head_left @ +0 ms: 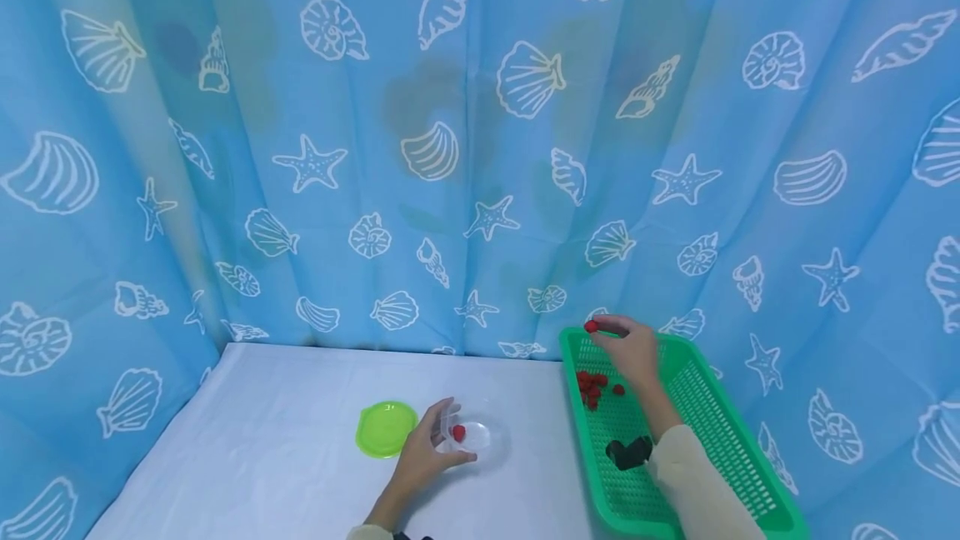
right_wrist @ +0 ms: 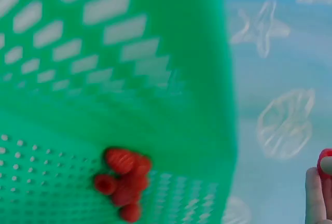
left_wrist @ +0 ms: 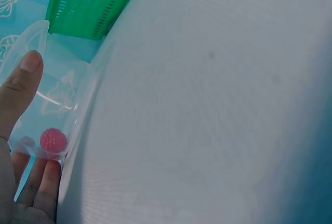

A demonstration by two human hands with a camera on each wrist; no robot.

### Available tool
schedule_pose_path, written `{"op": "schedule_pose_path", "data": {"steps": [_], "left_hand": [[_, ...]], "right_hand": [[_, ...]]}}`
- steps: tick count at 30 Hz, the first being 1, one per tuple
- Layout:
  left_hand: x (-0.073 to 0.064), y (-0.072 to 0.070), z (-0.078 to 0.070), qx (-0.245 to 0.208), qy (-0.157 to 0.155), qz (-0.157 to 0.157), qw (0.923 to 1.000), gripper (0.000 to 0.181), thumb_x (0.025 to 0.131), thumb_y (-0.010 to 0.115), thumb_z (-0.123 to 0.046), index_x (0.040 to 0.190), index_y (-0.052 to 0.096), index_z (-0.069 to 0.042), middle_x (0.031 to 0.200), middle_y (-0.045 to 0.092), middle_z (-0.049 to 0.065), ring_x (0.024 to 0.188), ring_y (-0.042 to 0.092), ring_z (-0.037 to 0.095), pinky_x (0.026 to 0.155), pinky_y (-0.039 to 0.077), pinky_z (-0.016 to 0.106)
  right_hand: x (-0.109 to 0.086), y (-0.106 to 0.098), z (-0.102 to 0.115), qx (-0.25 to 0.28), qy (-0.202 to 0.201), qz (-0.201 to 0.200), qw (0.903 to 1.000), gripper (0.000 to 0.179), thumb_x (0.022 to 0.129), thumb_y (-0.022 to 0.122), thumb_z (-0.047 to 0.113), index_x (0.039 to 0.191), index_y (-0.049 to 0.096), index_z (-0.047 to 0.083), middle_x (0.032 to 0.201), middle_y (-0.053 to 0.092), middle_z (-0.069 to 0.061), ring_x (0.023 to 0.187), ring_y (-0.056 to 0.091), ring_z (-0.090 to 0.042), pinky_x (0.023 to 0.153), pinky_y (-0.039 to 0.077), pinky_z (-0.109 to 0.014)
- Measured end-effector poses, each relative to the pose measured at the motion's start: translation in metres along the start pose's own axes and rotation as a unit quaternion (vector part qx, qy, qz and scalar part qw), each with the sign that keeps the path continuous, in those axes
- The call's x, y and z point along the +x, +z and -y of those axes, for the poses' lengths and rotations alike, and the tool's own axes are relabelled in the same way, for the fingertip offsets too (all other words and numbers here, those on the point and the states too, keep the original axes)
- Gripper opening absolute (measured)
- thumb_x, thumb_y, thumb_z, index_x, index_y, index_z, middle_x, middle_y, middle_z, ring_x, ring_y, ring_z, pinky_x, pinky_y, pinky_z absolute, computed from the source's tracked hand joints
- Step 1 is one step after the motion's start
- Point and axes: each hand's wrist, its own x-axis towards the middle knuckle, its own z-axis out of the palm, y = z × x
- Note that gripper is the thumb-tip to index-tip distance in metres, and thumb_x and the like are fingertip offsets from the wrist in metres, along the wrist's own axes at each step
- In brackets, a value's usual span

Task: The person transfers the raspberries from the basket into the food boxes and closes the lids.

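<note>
My left hand (head_left: 422, 458) grips a clear plastic tub (head_left: 477, 437) on the white table, thumb on the near side and fingers behind its wall. One red raspberry (left_wrist: 53, 140) lies inside the tub. Above the back left corner of a green basket (head_left: 693, 348), my right hand (head_left: 632, 348) pinches another raspberry (head_left: 591, 326) between thumb and fingertips. A small heap of raspberries (right_wrist: 124, 187) sits on the basket floor, with one lying a little apart in the head view.
A lime-green lid (head_left: 386, 429) lies on the white table (head_left: 285, 440) left of the tub. A black object (head_left: 628, 452) shows by the right wrist. Behind the table hangs a blue curtain (head_left: 465, 148) with white shell prints.
</note>
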Motion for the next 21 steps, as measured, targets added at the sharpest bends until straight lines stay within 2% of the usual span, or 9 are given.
{"op": "schedule_pose_path", "data": {"steps": [4,6,9,13,17,21], "left_hand": [[-0.001,0.000,0.002,0.000,0.009,0.000,1.0000,0.094,0.067,0.089,-0.041,0.145,0.042,-0.020,0.140,0.054,0.000,0.135,0.043,0.030,0.103,0.044,0.048],[-0.001,0.000,0.003,0.000,0.013,0.000,0.9999,0.095,0.066,0.089,-0.040,0.145,0.042,-0.019,0.140,0.054,0.000,0.135,0.043,0.029,0.103,0.044,0.047],[-0.002,-0.001,0.004,0.000,0.015,0.001,0.9999,0.095,0.066,0.089,-0.040,0.146,0.041,-0.018,0.140,0.053,0.001,0.134,0.043,0.029,0.104,0.043,0.046],[-0.002,-0.003,0.003,0.007,0.014,0.001,0.9999,0.096,0.066,0.089,-0.040,0.146,0.041,-0.019,0.140,0.053,0.000,0.134,0.044,0.029,0.103,0.044,0.046],[-0.003,-0.003,-0.001,0.004,0.015,0.001,0.9999,0.094,0.067,0.088,-0.040,0.146,0.041,-0.018,0.139,0.054,0.000,0.133,0.045,0.028,0.103,0.044,0.048],[-0.005,-0.001,-0.004,-0.002,0.014,0.004,0.9999,0.094,0.069,0.088,-0.040,0.146,0.041,-0.017,0.140,0.054,0.002,0.133,0.046,0.028,0.104,0.043,0.049]], "right_hand": [[-0.015,0.008,0.026,0.026,-0.062,0.038,0.9970,0.026,0.085,0.076,0.013,0.111,0.073,0.007,0.106,0.072,-0.009,0.105,0.064,-0.025,0.075,0.056,-0.024],[-0.023,0.015,0.039,0.054,-0.093,0.057,0.9926,0.025,0.086,0.075,0.011,0.110,0.073,0.004,0.107,0.070,-0.010,0.103,0.065,-0.028,0.077,0.057,-0.026],[-0.036,0.029,0.057,0.108,-0.117,0.088,0.9833,0.024,0.085,0.074,0.003,0.109,0.072,-0.001,0.109,0.068,-0.013,0.099,0.067,-0.031,0.078,0.059,-0.029],[-0.055,0.055,0.075,0.129,-0.117,0.108,0.9788,0.023,0.081,0.074,-0.004,0.104,0.074,0.002,0.106,0.067,-0.009,0.096,0.067,-0.026,0.078,0.059,-0.029],[-0.075,0.083,0.082,0.088,-0.110,0.108,0.9840,0.024,0.080,0.076,-0.001,0.102,0.076,0.009,0.103,0.067,-0.002,0.097,0.066,-0.020,0.077,0.059,-0.030],[-0.096,0.106,0.073,0.054,-0.089,0.119,0.9875,0.024,0.081,0.078,0.005,0.104,0.076,0.013,0.104,0.068,0.002,0.100,0.065,-0.019,0.078,0.058,-0.028]]}}
